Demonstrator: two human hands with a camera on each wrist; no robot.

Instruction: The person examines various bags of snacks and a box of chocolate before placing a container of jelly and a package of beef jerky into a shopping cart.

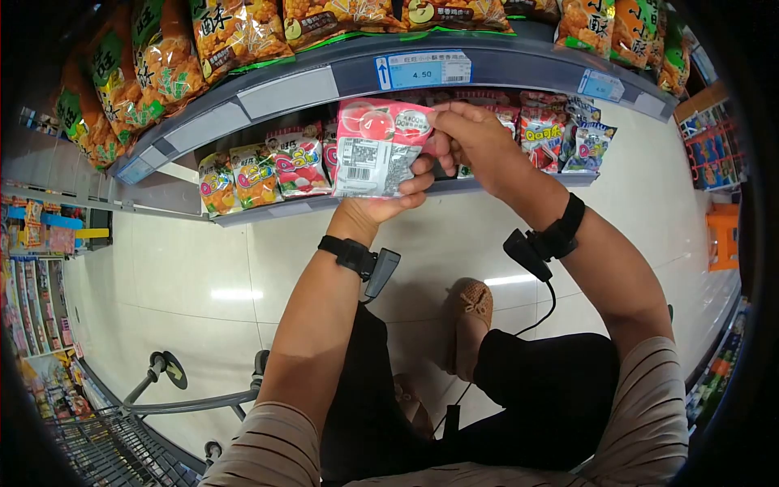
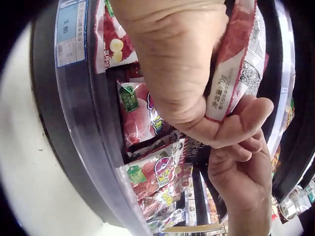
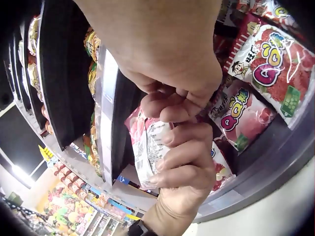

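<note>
Left hand and right hand, fingers curled, pinch pink packet; grey shelf behind; tiled floor below.

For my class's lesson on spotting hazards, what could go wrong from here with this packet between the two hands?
The right hand pinches the pink packet by a top corner while the left hand grips it lower down; opposing pulls could tear it. Held close to the shelved packets, it might knock one onto the floor. The hanging black cable could snag.
</note>
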